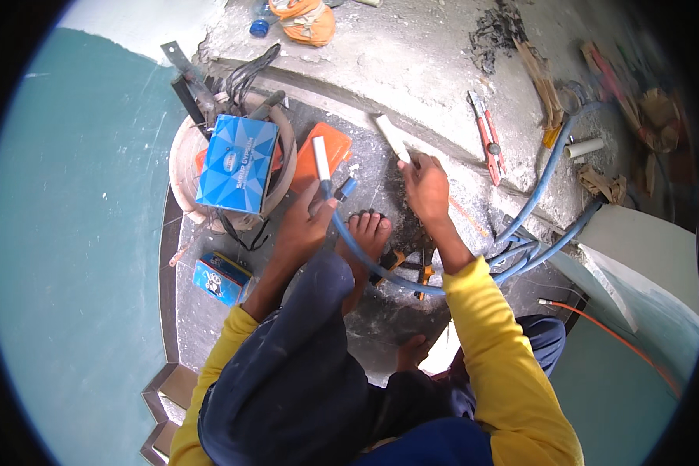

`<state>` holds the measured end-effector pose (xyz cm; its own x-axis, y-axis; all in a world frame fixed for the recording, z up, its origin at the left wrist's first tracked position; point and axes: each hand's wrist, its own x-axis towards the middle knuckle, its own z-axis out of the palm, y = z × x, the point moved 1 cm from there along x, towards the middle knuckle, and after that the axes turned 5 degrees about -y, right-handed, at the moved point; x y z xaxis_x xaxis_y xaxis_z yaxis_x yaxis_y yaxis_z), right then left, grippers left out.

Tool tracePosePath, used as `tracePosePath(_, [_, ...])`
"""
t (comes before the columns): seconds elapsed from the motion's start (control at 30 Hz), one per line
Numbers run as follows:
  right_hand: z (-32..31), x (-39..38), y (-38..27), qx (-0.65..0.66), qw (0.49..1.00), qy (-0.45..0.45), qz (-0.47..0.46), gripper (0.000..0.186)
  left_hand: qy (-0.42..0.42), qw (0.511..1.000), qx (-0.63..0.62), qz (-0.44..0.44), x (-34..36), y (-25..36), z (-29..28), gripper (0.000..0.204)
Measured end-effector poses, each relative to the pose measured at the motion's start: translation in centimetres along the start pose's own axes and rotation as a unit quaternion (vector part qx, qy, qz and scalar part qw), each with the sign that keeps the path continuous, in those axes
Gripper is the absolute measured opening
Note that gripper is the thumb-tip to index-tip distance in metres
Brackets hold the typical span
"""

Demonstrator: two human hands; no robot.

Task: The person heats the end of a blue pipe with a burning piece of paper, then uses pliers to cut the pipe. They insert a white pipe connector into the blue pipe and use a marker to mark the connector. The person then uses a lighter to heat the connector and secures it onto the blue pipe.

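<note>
My left hand (304, 220) pinches a blue hose (351, 242) near its end, where a short white sleeve (321, 158) points away from me. From there the hose curves under my right wrist and off to the right. My right hand (427, 189) closes on a white pipe piece (393, 137), its free end tilted up and left. Just right of my left fingers is a small blue piece (348, 186); I cannot tell whether it touches them. Below my right hand, black-and-orange hand tools (424, 273) lie on the floor beside my bare foot.
At left stands a round bucket (182, 175) with cables and tools, a blue box (237, 165) on top. Behind my hands lies an orange case (326, 149). Red-handled pliers (487, 140) rest on the concrete step (412, 62). Another small blue box (221, 278) sits left. Hose coils (524, 260) lie right.
</note>
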<state>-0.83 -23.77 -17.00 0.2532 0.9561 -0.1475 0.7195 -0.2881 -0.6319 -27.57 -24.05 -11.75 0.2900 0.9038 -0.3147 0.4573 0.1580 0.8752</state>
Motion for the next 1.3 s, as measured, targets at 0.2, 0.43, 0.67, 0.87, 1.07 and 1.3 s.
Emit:
tracePosePath(0.2, [-3.0, -8.7, -7.5, 0.413, 0.877, -0.24, 0.052, 0.018, -0.112, 0.957, -0.268, -0.017, 0.4, 5.5, 0.4, 0.048])
tracePosePath(0.43, [-1.0, -9.7, -6.6, 0.377, 0.898, -0.224, 0.016, 0.017, -0.019, 0.909, -0.27, -0.316, -2.5, 0.6, -0.1, 0.045])
tracePosePath(0.67, [0.3, -4.6, -0.7, 0.149, 0.98, -0.075, 0.104, 0.041, -0.017, 0.931, -0.339, -0.136, 0.2, -1.2, 3.1, 0.044])
tracePosePath(0.87, [-2.8, -0.7, -8.9, 0.511, 0.849, -0.068, 0.113, 0.074, -0.085, 0.908, -0.392, -0.124, 0.2, 2.6, 4.0, 0.039])
tracePosePath(1.07, [-5.4, 1.3, -14.4, 0.678, 0.693, -0.129, 0.207, 0.043, -0.183, 0.932, -0.287, -0.128, -1.3, 5.7, 3.0, 0.038])
tracePosePath(1.3, [-9.3, 5.2, -8.3, 0.494, 0.855, -0.14, 0.08, 0.039, -0.165, 0.858, -0.467, -0.132, -6.4, 2.7, 1.0, 0.042])
